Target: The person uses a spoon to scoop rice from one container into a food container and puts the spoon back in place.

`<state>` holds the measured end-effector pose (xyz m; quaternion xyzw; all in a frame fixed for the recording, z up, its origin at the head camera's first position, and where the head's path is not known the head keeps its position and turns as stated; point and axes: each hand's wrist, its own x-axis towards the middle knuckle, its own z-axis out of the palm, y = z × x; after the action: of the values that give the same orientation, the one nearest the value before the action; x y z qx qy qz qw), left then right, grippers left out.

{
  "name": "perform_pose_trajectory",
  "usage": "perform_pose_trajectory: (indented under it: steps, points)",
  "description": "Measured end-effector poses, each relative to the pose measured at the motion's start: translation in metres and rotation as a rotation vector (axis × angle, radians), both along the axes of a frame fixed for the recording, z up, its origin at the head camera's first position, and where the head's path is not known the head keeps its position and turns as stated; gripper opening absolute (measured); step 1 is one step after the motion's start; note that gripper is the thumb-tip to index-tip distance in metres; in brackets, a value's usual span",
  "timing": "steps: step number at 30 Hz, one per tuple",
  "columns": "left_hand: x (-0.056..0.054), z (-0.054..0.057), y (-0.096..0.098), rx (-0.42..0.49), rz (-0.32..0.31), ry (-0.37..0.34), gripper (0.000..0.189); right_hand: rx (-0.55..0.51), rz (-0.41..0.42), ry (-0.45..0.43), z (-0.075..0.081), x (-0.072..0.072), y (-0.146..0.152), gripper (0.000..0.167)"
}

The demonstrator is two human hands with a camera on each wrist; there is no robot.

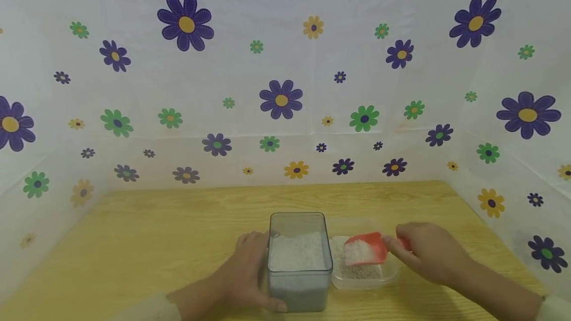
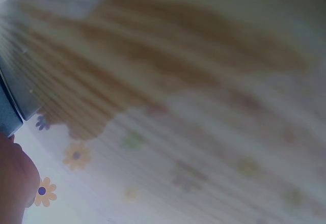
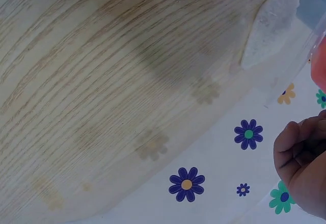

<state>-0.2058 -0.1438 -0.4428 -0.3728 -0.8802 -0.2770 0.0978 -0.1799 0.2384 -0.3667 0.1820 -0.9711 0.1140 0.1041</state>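
Observation:
My right hand [image 1: 428, 251] grips the handle of a red scoop [image 1: 379, 249], which carries a heap of white grains that look like rice. The scoop is over a low clear plastic tub [image 1: 357, 284] with more grains in its bottom. Left of the tub stands a tall grey see-through container [image 1: 298, 291], well filled with the same white grains [image 1: 298, 251]. My left hand [image 1: 245, 271] holds that container by its left side, thumb along the near face. In the right wrist view my right hand [image 3: 303, 163] shows curled fingers, with part of the red scoop [image 3: 320, 66] above.
A wood-grain table [image 1: 156, 241] lies under everything. White cloth with purple, yellow and green flowers [image 1: 281, 100] hangs at the back and along both sides. The tall container's rim [image 1: 300, 271] rises above the tub beside it.

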Motion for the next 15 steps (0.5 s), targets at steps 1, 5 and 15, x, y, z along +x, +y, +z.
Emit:
perform_pose_trajectory:
  steps: [1,5,15]
  points:
    - [0.0,0.0,0.0,0.002,-0.002,-0.001,0.119,0.018,0.008,0.013,0.0,0.0,-0.001,0.047]
    - [0.001,0.0,-0.001,0.009,-0.006,-0.018,0.12,0.056,0.052,0.053,-0.002,0.0,-0.001,0.043]
    - [0.002,-0.001,-0.001,-0.006,0.014,-0.001,0.117,0.166,0.274,0.288,0.0,-0.006,0.009,0.035]
